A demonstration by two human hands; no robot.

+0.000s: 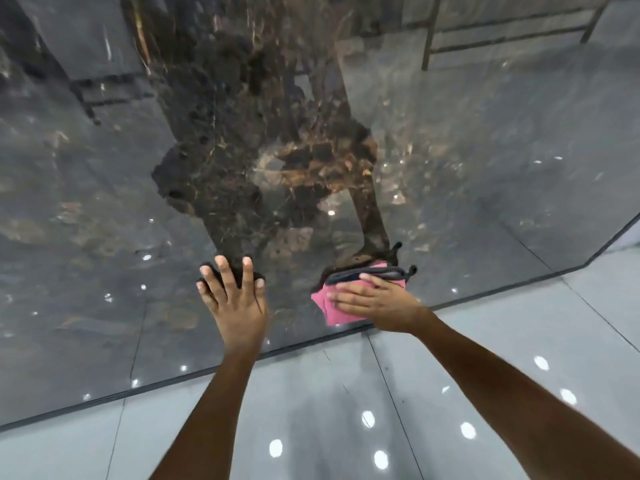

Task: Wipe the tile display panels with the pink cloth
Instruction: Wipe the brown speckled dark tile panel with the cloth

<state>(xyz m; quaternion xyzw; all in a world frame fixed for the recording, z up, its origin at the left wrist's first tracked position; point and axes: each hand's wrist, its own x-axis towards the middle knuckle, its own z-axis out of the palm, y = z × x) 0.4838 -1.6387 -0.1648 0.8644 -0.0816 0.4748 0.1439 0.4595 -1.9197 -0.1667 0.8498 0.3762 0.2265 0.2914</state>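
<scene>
- Glossy pale floor tiles (311,410) fill the near ground and mirror round ceiling lights.
- Rising from the floor, a dark polished tile panel (104,237) with brown marbling reflects the person.
- Left hand (235,299) lies flat on the panel just above its bottom edge, fingers straight and spread.
- Right hand (374,299), to the right of the left one, presses the pink cloth (332,313) against the panel with straight fingers, close to the bottom edge.
</scene>
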